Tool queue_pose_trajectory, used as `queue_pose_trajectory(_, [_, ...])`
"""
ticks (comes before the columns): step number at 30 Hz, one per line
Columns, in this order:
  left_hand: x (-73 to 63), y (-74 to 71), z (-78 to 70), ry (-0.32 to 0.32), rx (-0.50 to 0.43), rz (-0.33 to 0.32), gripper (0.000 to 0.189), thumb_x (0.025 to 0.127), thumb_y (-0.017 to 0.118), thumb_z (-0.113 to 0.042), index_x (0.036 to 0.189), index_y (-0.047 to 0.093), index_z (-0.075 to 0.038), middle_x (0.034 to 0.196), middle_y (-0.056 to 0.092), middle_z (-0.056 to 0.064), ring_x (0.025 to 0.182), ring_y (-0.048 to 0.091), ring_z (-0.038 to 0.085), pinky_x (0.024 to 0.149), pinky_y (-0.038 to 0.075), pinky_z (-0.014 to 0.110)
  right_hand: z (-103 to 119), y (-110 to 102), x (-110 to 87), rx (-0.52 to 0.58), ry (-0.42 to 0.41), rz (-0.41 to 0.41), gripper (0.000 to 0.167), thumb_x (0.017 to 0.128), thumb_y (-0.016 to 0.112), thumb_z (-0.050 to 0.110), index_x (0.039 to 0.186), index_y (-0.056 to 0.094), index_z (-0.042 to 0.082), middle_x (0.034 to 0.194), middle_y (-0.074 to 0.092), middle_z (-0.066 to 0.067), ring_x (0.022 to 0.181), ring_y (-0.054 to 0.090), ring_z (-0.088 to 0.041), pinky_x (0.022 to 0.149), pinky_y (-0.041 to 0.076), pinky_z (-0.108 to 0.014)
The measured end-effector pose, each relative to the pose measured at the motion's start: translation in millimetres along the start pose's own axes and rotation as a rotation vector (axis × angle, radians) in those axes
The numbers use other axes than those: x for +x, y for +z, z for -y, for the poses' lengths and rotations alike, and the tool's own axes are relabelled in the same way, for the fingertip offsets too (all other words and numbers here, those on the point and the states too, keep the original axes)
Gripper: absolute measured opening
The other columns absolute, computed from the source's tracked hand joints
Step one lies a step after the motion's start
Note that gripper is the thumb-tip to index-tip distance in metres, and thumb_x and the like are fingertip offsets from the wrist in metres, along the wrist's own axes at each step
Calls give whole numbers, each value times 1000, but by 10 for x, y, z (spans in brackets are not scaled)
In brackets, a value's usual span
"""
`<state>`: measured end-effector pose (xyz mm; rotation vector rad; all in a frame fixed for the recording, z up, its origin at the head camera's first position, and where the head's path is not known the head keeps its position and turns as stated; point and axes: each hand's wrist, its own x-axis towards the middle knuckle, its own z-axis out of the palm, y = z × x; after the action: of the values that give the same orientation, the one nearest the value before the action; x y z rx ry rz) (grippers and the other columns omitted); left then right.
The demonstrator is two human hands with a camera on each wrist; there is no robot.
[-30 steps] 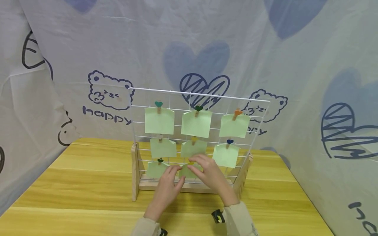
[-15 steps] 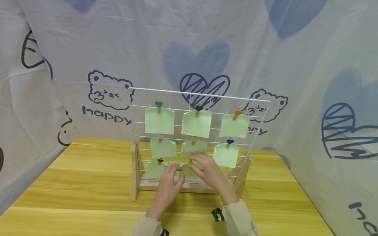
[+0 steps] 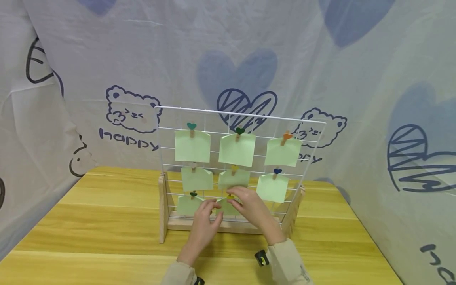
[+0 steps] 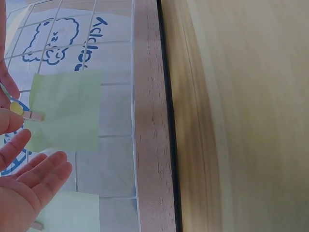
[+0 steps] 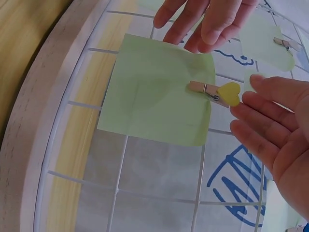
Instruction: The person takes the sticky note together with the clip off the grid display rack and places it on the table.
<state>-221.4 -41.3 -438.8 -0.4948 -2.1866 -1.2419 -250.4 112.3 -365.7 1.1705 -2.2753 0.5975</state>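
My right hand (image 3: 251, 204) is at the bottom middle note of a white wire grid. In the right wrist view its thumb stands apart from the fingers, whose tips are close to a wooden clothespin (image 5: 228, 94) with a yellow heart. I cannot tell if they touch it. That clothespin is on the upper edge of a pale green paper note (image 5: 154, 92), which hangs against the wires. My left hand (image 3: 204, 221) is near the note's left side, fingers loosely bent with nothing between them; in the left wrist view it appears at the lower left (image 4: 29, 193).
The wire grid (image 3: 240, 114) stands upright in a wooden base (image 3: 228, 226) on a wood-grain table (image 3: 89, 229). Several other green notes hang from heart clothespins, including an orange one (image 3: 287, 136) and a blue one (image 3: 277, 171). A printed cloth (image 3: 171, 51) hangs behind.
Both hands stay in nearly the same place. The left forearm has shifted slightly right, and the right sleeve slightly up and left. The notes and grid have not moved.
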Motion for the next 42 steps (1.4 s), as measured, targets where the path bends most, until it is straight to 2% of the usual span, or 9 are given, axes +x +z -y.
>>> queue_pose_trajectory(11, [10,1,-6,-10,-38,-4,10,78,62,1,87,60,4,106,54,19,90,56,31,68,51,36,3,52,28,-60,-17,15,27,70,69,-7,96,63,-3,94,64,-12,88,61,-23,75,49,-26])
queue_pose_trajectory(21, [10,16,14,-28,-71,-7,13,74,65,7,85,60,3,102,56,19,76,57,24,59,51,31,-2,118,38,-102,-20,4,28,67,70,-12,93,63,-2,91,64,-10,86,60,-21,72,49,-26])
queue_pose_trajectory(35, [20,26,17,-21,-65,-6,18,68,65,14,82,61,2,95,58,18,67,57,21,54,50,27,23,181,33,-140,-9,-59,30,63,70,-16,89,64,-1,86,62,-9,80,60,-20,67,50,-23])
queue_pose_trajectory(42, [36,44,32,-17,-43,-18,23,66,66,16,83,61,1,85,58,11,63,55,19,52,47,24,40,224,33,-128,-11,-95,26,64,68,-18,84,64,-1,84,60,-9,77,60,-20,66,50,-22])
